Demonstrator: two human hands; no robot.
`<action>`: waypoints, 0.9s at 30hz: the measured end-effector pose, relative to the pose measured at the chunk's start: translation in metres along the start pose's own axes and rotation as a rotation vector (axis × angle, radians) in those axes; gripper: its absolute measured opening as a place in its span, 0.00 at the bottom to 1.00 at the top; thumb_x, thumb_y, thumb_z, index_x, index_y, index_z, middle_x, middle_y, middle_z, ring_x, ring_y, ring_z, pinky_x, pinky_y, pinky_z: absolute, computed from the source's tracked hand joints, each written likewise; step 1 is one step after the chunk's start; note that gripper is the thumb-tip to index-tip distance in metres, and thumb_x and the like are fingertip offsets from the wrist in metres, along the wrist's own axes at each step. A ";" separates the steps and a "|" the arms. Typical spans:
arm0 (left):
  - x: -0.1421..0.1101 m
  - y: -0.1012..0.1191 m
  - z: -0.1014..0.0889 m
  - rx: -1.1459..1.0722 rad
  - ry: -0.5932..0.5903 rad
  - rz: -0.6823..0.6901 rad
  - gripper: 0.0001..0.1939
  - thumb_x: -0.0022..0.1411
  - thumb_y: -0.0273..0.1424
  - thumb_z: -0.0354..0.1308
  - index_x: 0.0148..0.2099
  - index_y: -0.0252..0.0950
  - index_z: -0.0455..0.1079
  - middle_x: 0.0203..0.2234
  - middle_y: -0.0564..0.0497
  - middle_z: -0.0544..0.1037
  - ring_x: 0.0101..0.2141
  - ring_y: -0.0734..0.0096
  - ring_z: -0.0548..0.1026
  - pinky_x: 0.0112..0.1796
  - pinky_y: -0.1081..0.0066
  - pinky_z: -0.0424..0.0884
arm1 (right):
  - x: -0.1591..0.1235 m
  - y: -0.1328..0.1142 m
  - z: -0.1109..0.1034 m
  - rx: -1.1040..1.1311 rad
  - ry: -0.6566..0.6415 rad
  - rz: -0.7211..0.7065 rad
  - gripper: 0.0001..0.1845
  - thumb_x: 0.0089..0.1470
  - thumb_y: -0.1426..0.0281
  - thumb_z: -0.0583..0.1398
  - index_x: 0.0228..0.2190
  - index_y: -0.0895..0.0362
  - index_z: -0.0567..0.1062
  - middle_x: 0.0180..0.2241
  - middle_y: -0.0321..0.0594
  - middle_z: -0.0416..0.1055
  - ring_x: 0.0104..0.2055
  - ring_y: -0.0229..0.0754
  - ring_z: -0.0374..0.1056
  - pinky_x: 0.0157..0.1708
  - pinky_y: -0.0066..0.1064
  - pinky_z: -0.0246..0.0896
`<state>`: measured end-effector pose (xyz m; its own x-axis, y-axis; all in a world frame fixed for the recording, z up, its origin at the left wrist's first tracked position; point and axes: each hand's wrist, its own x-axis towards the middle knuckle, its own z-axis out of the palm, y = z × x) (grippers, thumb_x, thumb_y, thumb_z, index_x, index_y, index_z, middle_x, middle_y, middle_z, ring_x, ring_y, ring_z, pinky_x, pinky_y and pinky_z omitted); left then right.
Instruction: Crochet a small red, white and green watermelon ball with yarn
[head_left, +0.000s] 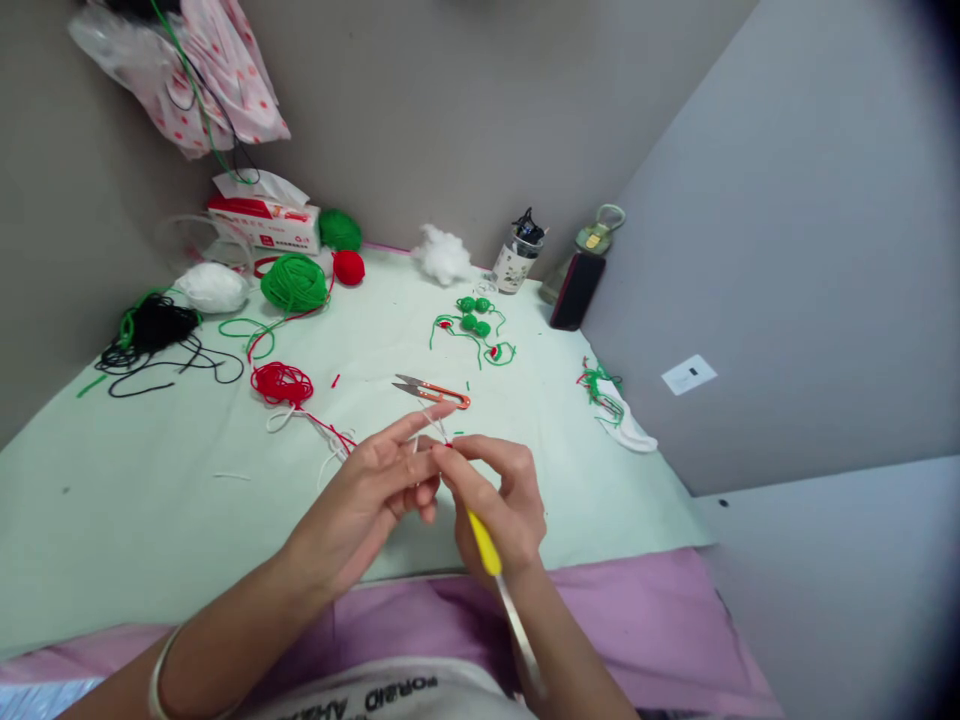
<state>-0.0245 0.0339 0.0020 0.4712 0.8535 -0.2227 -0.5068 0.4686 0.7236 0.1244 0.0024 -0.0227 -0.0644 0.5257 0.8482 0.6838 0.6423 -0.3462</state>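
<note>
A crochet hook with a yellow grip (485, 543) lies in my right hand (504, 497), its pale shaft end pointing down toward my forearm. The hook's tip is hidden among the fingers. My left hand (386, 480) has its index finger raised with white yarn (433, 417) stretched over it, and its thumb and other fingers are closed. Where the two hands meet, a tiny bit of red work (448, 446) shows between the fingertips. Just beyond my fingers lie orange-handled thread snips (435, 390). Red yarn (281, 384) sits in a loose tangle to the left, its strand running toward my left hand.
Green yarn (294, 283), black yarn (161, 325) and a tissue pack (266, 222) stand at the back left. Several small green crocheted balls (470, 322), white stuffing (442, 257), a pen cup (515, 262) and a phone (578, 291) are farther back. Green scraps (602, 395) lie right.
</note>
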 end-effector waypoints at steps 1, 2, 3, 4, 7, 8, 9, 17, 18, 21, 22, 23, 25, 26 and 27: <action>0.001 0.002 -0.001 -0.046 -0.008 -0.060 0.22 0.60 0.32 0.71 0.57 0.39 0.79 0.20 0.60 0.67 0.19 0.84 0.63 0.21 0.83 0.65 | 0.001 0.000 -0.001 0.085 0.016 0.085 0.16 0.65 0.78 0.58 0.49 0.51 0.79 0.42 0.44 0.78 0.43 0.44 0.76 0.39 0.36 0.75; 0.001 0.004 -0.002 -0.075 -0.003 -0.087 0.21 0.60 0.31 0.72 0.56 0.37 0.80 0.18 0.61 0.64 0.18 0.85 0.60 0.19 0.84 0.62 | 0.003 -0.001 -0.002 0.199 0.041 0.189 0.15 0.66 0.78 0.57 0.47 0.50 0.79 0.40 0.43 0.78 0.40 0.43 0.75 0.38 0.36 0.74; 0.001 0.005 -0.003 -0.084 0.009 -0.083 0.21 0.60 0.30 0.72 0.55 0.36 0.80 0.17 0.61 0.63 0.18 0.86 0.58 0.19 0.85 0.60 | 0.005 -0.001 -0.003 0.328 0.071 0.292 0.15 0.67 0.77 0.56 0.45 0.50 0.80 0.38 0.41 0.77 0.37 0.41 0.74 0.36 0.35 0.73; 0.001 0.006 -0.003 -0.076 0.019 -0.057 0.21 0.59 0.29 0.72 0.55 0.37 0.80 0.17 0.61 0.64 0.17 0.86 0.57 0.18 0.85 0.60 | 0.008 -0.001 -0.003 0.452 0.098 0.382 0.14 0.68 0.75 0.55 0.43 0.51 0.80 0.36 0.39 0.77 0.34 0.40 0.73 0.34 0.35 0.72; -0.001 0.004 0.000 0.003 0.003 0.023 0.23 0.59 0.29 0.72 0.58 0.41 0.79 0.18 0.61 0.67 0.17 0.84 0.61 0.19 0.83 0.63 | 0.013 0.000 -0.002 0.639 0.083 0.495 0.12 0.68 0.73 0.57 0.39 0.51 0.81 0.35 0.38 0.77 0.34 0.39 0.73 0.33 0.34 0.71; -0.002 0.003 0.002 0.033 -0.003 0.044 0.23 0.59 0.30 0.72 0.58 0.42 0.79 0.18 0.60 0.68 0.17 0.83 0.63 0.19 0.82 0.65 | 0.014 0.000 -0.001 0.636 0.061 0.490 0.11 0.68 0.73 0.57 0.39 0.51 0.81 0.36 0.39 0.78 0.36 0.40 0.73 0.35 0.35 0.71; -0.002 0.002 0.004 0.056 -0.003 0.059 0.23 0.59 0.31 0.72 0.57 0.42 0.79 0.18 0.60 0.68 0.18 0.81 0.65 0.20 0.81 0.67 | 0.014 0.000 -0.001 0.606 0.047 0.477 0.12 0.67 0.74 0.58 0.40 0.51 0.81 0.36 0.39 0.78 0.38 0.41 0.74 0.36 0.35 0.71; 0.007 0.001 -0.001 -0.100 0.000 -0.072 0.18 0.59 0.30 0.72 0.53 0.36 0.82 0.17 0.60 0.65 0.17 0.86 0.59 0.18 0.85 0.63 | 0.006 0.001 -0.003 0.197 -0.003 0.137 0.19 0.63 0.80 0.60 0.49 0.50 0.80 0.43 0.44 0.79 0.44 0.44 0.76 0.41 0.37 0.73; 0.008 0.003 -0.002 -0.126 0.005 -0.091 0.17 0.58 0.29 0.72 0.51 0.35 0.83 0.18 0.61 0.64 0.17 0.87 0.58 0.18 0.86 0.62 | 0.007 0.002 -0.004 0.264 0.032 0.208 0.17 0.64 0.79 0.59 0.48 0.49 0.81 0.41 0.42 0.79 0.41 0.43 0.75 0.39 0.36 0.73; 0.007 0.005 -0.003 -0.114 0.029 -0.046 0.15 0.58 0.27 0.72 0.49 0.36 0.83 0.20 0.59 0.66 0.18 0.87 0.59 0.18 0.86 0.62 | 0.012 0.004 -0.004 0.572 0.111 0.503 0.13 0.68 0.74 0.57 0.41 0.49 0.81 0.34 0.37 0.76 0.33 0.39 0.72 0.34 0.34 0.70; 0.006 0.005 -0.002 -0.084 0.028 -0.016 0.15 0.59 0.27 0.71 0.49 0.38 0.83 0.21 0.59 0.69 0.18 0.86 0.61 0.19 0.85 0.64 | 0.014 0.004 -0.003 0.649 0.099 0.561 0.12 0.68 0.72 0.58 0.40 0.49 0.82 0.33 0.37 0.76 0.32 0.38 0.71 0.33 0.34 0.69; 0.005 0.004 -0.001 -0.049 0.024 0.013 0.15 0.60 0.28 0.71 0.50 0.39 0.83 0.23 0.58 0.71 0.19 0.85 0.63 0.20 0.84 0.67 | 0.014 0.003 -0.002 0.690 0.075 0.585 0.11 0.67 0.71 0.59 0.39 0.49 0.82 0.34 0.37 0.76 0.33 0.39 0.71 0.34 0.34 0.68; 0.003 0.002 0.002 0.015 0.013 0.056 0.15 0.61 0.29 0.70 0.51 0.42 0.83 0.24 0.57 0.73 0.21 0.83 0.67 0.24 0.81 0.71 | 0.015 0.002 -0.001 0.683 0.036 0.584 0.10 0.66 0.70 0.60 0.38 0.50 0.83 0.35 0.38 0.78 0.36 0.39 0.71 0.38 0.34 0.68; 0.002 0.001 0.002 0.035 0.005 0.065 0.15 0.61 0.30 0.70 0.51 0.42 0.82 0.24 0.57 0.74 0.22 0.82 0.68 0.25 0.81 0.72 | 0.014 0.002 0.000 0.674 0.035 0.584 0.10 0.66 0.70 0.61 0.38 0.50 0.83 0.36 0.38 0.78 0.36 0.39 0.72 0.39 0.34 0.68; 0.002 0.000 0.003 0.048 -0.002 0.065 0.15 0.61 0.30 0.70 0.51 0.43 0.82 0.23 0.57 0.73 0.23 0.81 0.69 0.27 0.80 0.73 | 0.013 0.003 0.000 0.685 0.042 0.599 0.09 0.66 0.70 0.61 0.39 0.50 0.83 0.37 0.38 0.79 0.36 0.39 0.72 0.39 0.34 0.68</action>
<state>-0.0218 0.0348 0.0034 0.4397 0.8813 -0.1734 -0.5008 0.4008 0.7672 0.1256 0.0112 -0.0122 0.1983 0.8659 0.4592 0.0122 0.4663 -0.8845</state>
